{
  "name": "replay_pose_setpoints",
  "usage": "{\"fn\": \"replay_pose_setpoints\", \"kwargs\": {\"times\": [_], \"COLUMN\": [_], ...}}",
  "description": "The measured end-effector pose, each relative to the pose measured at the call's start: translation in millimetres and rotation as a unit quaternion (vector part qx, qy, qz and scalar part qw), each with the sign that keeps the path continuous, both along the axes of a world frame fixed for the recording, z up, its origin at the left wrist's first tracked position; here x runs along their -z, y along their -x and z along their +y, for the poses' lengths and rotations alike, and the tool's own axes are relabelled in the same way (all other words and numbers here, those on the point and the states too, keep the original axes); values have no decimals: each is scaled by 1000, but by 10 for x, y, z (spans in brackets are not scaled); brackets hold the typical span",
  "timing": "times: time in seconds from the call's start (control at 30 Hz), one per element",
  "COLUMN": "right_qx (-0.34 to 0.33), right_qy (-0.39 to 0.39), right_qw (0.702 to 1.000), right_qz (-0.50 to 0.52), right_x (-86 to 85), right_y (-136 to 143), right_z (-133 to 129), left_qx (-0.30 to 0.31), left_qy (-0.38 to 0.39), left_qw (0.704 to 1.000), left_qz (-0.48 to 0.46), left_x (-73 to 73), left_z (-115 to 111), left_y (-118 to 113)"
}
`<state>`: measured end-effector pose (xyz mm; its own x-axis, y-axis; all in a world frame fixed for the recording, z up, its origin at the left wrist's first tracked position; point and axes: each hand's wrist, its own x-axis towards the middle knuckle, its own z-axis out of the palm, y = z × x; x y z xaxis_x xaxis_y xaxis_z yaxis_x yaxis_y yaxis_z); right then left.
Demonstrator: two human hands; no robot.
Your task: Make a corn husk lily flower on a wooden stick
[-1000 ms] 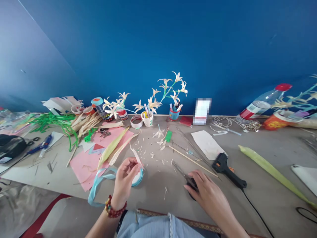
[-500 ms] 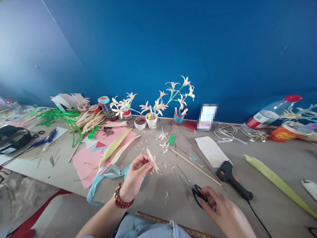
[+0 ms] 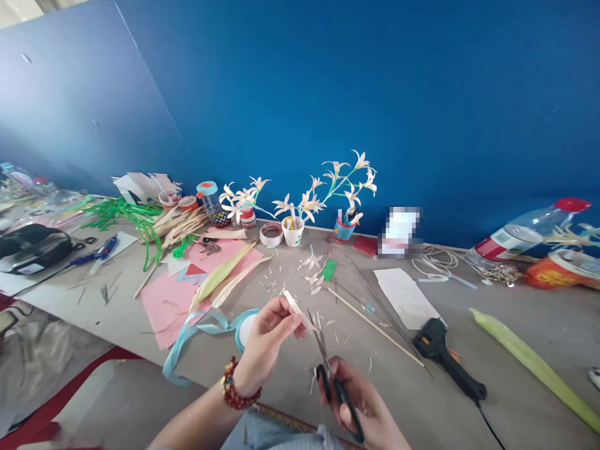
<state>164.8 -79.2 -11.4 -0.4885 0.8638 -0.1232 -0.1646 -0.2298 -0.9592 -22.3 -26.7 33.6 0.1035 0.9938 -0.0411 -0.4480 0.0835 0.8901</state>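
Between the thumb and fingers of my left hand (image 3: 272, 331) is a pale strip of corn husk (image 3: 296, 306), slanting down to the right. My right hand (image 3: 351, 397) grips black-handled scissors (image 3: 323, 353) by the handles. Their blades are parted and point up, close to the lower end of the strip; whether they touch it I cannot tell. Behind my left hand lies a roll of light blue ribbon (image 3: 244, 328), partly hidden. Small pale cuttings (image 3: 276, 284) are scattered on the table beyond my hands.
Husk flowers stand in a white cup (image 3: 293, 232). A black glue gun (image 3: 445, 356) and a green husk (image 3: 529, 362) lie on the right, with a thin wooden stick (image 3: 375, 325) nearer the middle. Pink paper (image 3: 164, 312) is spread at left. A plastic bottle (image 3: 506, 244) leans at the back right.
My right hand has brought the scissors left and up beside the strip, and their blades are now apart. My left hand still holds the strip. The whole view has shifted slightly.
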Motion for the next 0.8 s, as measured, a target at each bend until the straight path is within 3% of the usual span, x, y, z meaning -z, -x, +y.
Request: {"fn": "replay_pose_setpoints", "kwargs": {"times": [0.23, 0.8], "right_qx": [7, 39], "right_qy": [11, 5], "right_qw": [1000, 999], "right_qz": [13, -5], "right_x": [-38, -85], "right_y": [34, 72], "right_z": [29, -16], "left_qx": [14, -23], "left_qy": [-17, -34], "left_qw": [999, 999], "left_qz": [-26, 30], "left_x": [15, 82], "left_z": [-88, -171], "left_y": [-95, -178]}}
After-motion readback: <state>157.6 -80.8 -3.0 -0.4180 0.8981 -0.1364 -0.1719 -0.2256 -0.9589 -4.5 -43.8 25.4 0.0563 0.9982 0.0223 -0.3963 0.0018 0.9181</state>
